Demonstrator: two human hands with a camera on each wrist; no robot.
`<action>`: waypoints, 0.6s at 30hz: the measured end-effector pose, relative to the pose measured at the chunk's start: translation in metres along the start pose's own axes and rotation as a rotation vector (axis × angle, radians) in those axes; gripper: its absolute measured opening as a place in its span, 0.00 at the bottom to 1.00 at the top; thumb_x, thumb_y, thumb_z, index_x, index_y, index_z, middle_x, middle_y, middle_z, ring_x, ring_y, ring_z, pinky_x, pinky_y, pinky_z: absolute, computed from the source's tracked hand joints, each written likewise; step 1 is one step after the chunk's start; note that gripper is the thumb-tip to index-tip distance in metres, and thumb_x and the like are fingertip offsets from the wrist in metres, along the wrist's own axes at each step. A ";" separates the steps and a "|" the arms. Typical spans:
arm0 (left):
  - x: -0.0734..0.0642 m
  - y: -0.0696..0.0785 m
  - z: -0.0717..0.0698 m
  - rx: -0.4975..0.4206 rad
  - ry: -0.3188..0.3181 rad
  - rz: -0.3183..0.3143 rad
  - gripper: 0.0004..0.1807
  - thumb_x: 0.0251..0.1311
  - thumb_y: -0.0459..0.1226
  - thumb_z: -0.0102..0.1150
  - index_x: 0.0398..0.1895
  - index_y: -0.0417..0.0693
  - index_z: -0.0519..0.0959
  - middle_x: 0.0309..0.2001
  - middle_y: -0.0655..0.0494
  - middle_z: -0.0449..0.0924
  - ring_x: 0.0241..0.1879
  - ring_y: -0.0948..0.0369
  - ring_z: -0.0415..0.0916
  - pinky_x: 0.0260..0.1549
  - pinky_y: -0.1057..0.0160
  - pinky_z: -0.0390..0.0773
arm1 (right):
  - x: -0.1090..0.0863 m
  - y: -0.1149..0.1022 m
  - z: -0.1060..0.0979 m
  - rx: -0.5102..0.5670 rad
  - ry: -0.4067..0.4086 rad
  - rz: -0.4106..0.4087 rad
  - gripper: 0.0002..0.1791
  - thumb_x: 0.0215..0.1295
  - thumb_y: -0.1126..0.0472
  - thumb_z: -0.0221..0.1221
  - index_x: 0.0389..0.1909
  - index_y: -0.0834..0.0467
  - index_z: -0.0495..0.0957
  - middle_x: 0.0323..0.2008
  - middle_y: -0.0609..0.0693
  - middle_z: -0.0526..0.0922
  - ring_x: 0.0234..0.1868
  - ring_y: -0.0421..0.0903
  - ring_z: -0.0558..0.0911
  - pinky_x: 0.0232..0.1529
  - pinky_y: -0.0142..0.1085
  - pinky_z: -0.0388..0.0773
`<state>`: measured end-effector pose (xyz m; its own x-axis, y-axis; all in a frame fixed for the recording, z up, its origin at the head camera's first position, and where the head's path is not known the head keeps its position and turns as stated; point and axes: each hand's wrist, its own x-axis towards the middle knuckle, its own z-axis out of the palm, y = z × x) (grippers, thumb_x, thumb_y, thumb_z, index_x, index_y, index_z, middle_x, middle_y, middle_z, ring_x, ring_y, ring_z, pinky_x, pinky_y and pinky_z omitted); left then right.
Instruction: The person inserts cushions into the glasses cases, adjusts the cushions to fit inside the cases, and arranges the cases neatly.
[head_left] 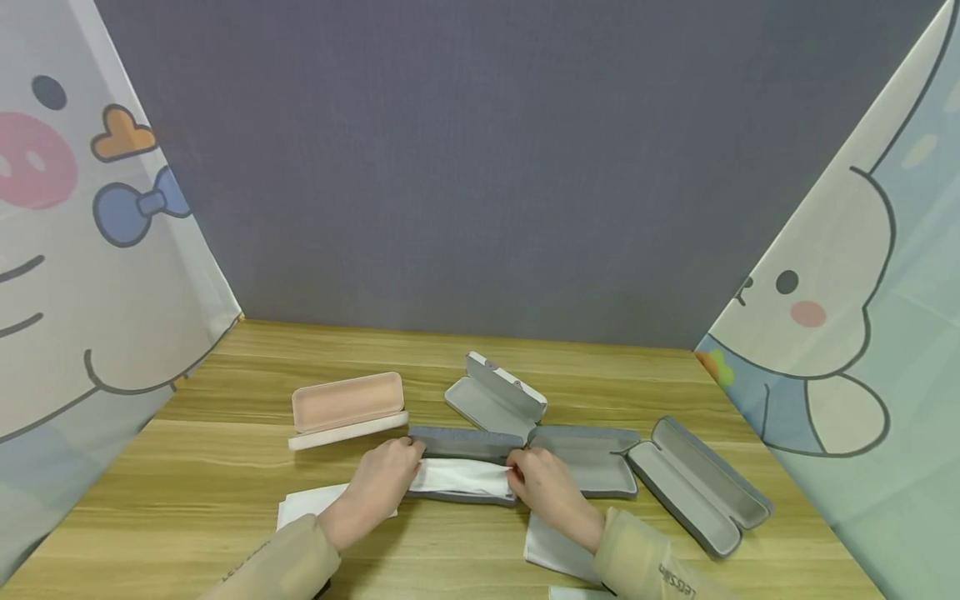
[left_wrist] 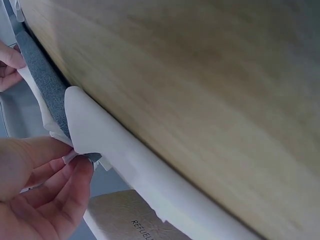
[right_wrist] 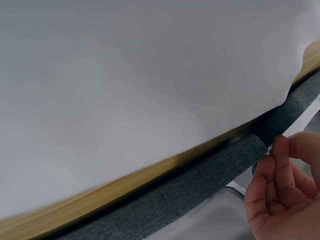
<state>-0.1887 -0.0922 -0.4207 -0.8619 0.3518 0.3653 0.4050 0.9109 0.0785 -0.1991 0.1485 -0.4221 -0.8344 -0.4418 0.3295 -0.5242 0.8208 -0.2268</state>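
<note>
An open blue-grey glasses case [head_left: 465,442] lies at the front middle of the table. A folded white cloth [head_left: 459,476] stretches along its tray. My left hand [head_left: 382,475] pinches the cloth's left end, thumb against fingertips at the case's end in the left wrist view. At the opposite end my right hand [head_left: 551,487] pinches the cloth's right corner with thumb and fingers. The fabric-covered front edge of the case [left_wrist: 47,85] shows in the left wrist view. A second open grey case [head_left: 588,462] stands right behind my right hand.
A pink-lined open case [head_left: 348,402] sits at left, a white patterned one [head_left: 506,387] behind, and a dark grey one [head_left: 705,483] at right. White cloth [head_left: 303,504] lies by my left forearm. A light grey cloth [head_left: 555,550] is partly under my right forearm.
</note>
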 end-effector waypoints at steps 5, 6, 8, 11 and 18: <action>0.000 0.000 -0.001 -0.041 -0.001 -0.028 0.08 0.49 0.32 0.71 0.25 0.41 0.78 0.22 0.54 0.76 0.21 0.60 0.75 0.16 0.68 0.72 | 0.000 0.000 0.000 0.015 -0.012 0.001 0.02 0.57 0.67 0.62 0.29 0.61 0.83 0.22 0.48 0.82 0.21 0.32 0.68 0.20 0.23 0.65; 0.000 -0.001 -0.002 -0.049 -0.004 -0.034 0.08 0.49 0.32 0.71 0.25 0.41 0.78 0.21 0.54 0.76 0.21 0.61 0.74 0.16 0.69 0.72 | 0.000 0.000 -0.001 0.021 -0.017 0.003 0.02 0.57 0.68 0.62 0.29 0.61 0.83 0.22 0.48 0.82 0.20 0.32 0.68 0.20 0.23 0.65; -0.001 -0.002 -0.002 -0.055 -0.014 -0.040 0.08 0.49 0.33 0.71 0.25 0.40 0.79 0.21 0.55 0.75 0.19 0.63 0.72 0.15 0.71 0.70 | 0.000 0.001 -0.001 0.030 -0.020 0.007 0.03 0.56 0.68 0.62 0.30 0.61 0.84 0.23 0.49 0.82 0.21 0.32 0.68 0.20 0.23 0.66; -0.001 -0.004 -0.003 -0.055 -0.025 -0.045 0.08 0.49 0.33 0.71 0.27 0.39 0.80 0.20 0.55 0.75 0.18 0.64 0.70 0.15 0.73 0.68 | -0.001 0.001 -0.002 0.041 -0.023 0.016 0.03 0.55 0.69 0.63 0.31 0.62 0.84 0.24 0.50 0.83 0.21 0.32 0.68 0.21 0.23 0.66; -0.002 -0.007 -0.006 -0.077 -0.037 -0.055 0.08 0.50 0.33 0.70 0.27 0.39 0.80 0.20 0.56 0.74 0.19 0.65 0.69 0.16 0.72 0.68 | -0.002 0.002 -0.004 0.075 -0.034 0.027 0.02 0.57 0.68 0.62 0.30 0.61 0.83 0.23 0.48 0.81 0.21 0.32 0.66 0.20 0.23 0.65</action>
<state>-0.1884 -0.1007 -0.4160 -0.8936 0.3109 0.3239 0.3778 0.9104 0.1687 -0.1976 0.1530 -0.4194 -0.8530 -0.4329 0.2916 -0.5117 0.8038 -0.3035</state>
